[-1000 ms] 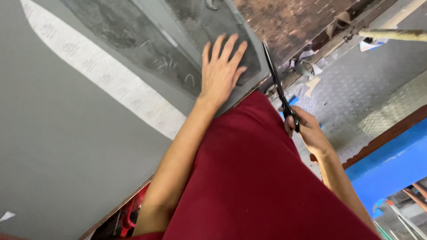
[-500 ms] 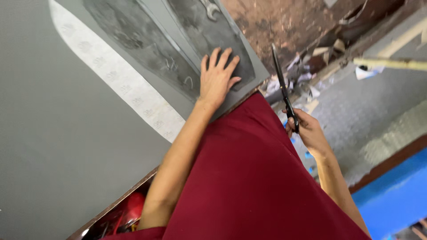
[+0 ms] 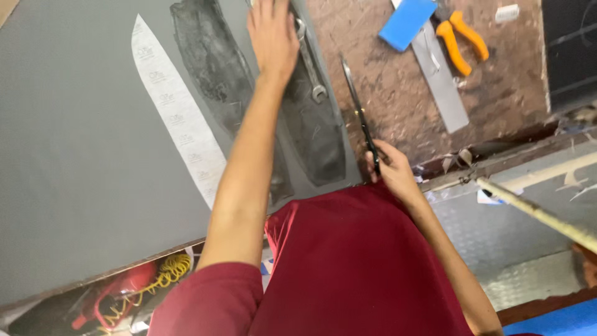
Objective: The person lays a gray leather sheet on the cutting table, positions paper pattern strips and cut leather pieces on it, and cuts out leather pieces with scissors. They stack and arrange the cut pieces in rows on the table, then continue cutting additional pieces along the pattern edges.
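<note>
Right hand (image 3: 390, 167): closed round the handles of black scissors (image 3: 359, 112), blades pointing away along the edge of the grey sheet (image 3: 74, 162). Left hand (image 3: 272, 37): open, palm flat on the sheet beside a spanner (image 3: 309, 62) and dark pattern pieces (image 3: 214, 62). Step judged: cutting along the sheet's edge; continuing would call for a firm hold-down. Beyond: orange pliers (image 3: 461, 40), blue block (image 3: 407, 22).

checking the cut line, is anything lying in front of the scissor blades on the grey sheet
Nothing visible blocks them. The scissors in the right hand run along the edge of the grey sheet. The spanner and the left hand lie to the side of the blades, on the dark pieces, not ahead of the tips.
</note>
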